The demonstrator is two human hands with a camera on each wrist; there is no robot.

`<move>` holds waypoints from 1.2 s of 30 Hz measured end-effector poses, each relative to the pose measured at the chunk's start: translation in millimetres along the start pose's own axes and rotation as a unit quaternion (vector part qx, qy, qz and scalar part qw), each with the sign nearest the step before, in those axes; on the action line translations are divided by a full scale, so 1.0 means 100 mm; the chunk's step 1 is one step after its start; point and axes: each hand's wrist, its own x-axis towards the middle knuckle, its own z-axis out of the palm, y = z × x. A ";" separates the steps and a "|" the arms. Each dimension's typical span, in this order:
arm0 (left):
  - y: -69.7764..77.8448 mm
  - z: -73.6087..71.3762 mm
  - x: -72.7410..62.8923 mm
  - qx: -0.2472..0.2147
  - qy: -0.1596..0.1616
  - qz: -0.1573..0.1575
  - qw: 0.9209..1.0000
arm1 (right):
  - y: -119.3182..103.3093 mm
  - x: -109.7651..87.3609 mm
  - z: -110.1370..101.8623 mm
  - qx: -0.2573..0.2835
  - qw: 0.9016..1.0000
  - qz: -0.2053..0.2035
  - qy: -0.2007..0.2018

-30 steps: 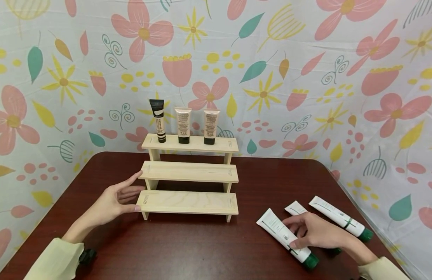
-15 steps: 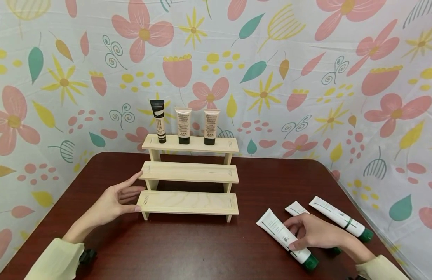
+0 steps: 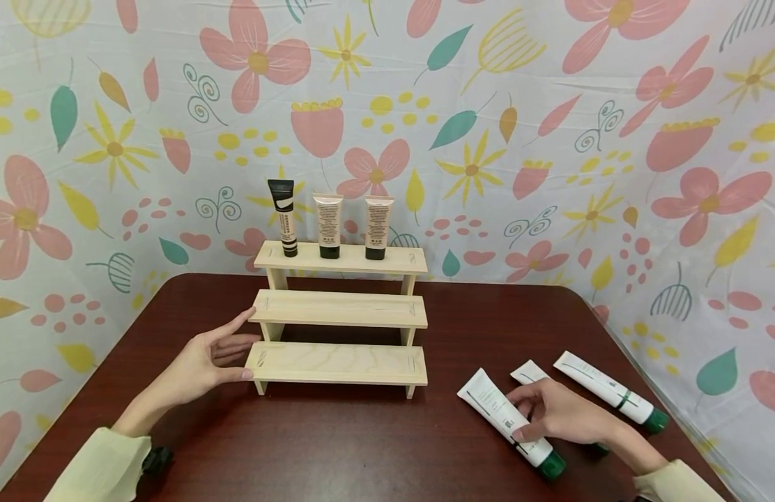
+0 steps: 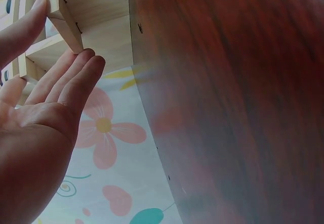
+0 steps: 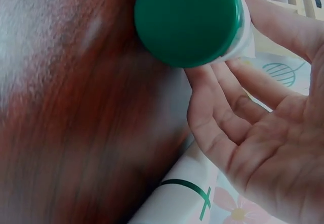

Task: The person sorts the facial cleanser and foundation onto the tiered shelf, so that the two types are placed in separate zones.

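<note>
In the head view, a pale wooden three-tier rack stands on the table. My left hand touches its left end, the thumb on the bottom shelf's edge and the index fingertip at the middle shelf. The left wrist view has this left hand with fairly straight fingers against the wood. To the right, my right hand pinches a white squeeze tube with a green cap between thumb and fingers. That cap fills the top of the right wrist view. A second white tube lies partly hidden behind the right hand.
Another white green-capped tube lies at the table's right side. On the top shelf stand a black-and-beige slim tube and two beige tubes, one in the middle and one right of it. A floral cloth hangs behind the dark table.
The tube in my right hand has shifted slightly left and up, and the hand with it. My left hand and the rack have stayed put.
</note>
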 end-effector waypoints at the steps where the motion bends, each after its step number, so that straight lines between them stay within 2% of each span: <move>1: 0.00 0.00 0.00 -0.001 0.000 -0.001 1.000 | 0.00 0.00 0.01 0.000 1.000 -0.001 0.005; 12: 0.00 0.00 0.00 0.001 0.001 -0.001 1.000 | -0.12 0.04 0.07 -0.030 0.995 -0.022 0.091; 19: -0.02 0.00 -0.01 0.006 0.001 0.000 1.000 | -0.18 0.07 0.12 -0.028 0.990 -0.048 0.127; 24: -0.01 0.01 0.00 0.004 0.001 0.001 1.000 | -0.23 0.10 0.15 -0.031 0.987 -0.049 0.150; 29: -0.01 0.01 0.00 0.006 0.000 -0.007 1.000 | -0.29 0.11 0.17 -0.015 0.987 -0.049 0.154; 36: -0.03 0.00 0.00 0.018 0.002 0.000 1.000 | -0.44 0.17 0.19 0.015 0.985 -0.084 0.149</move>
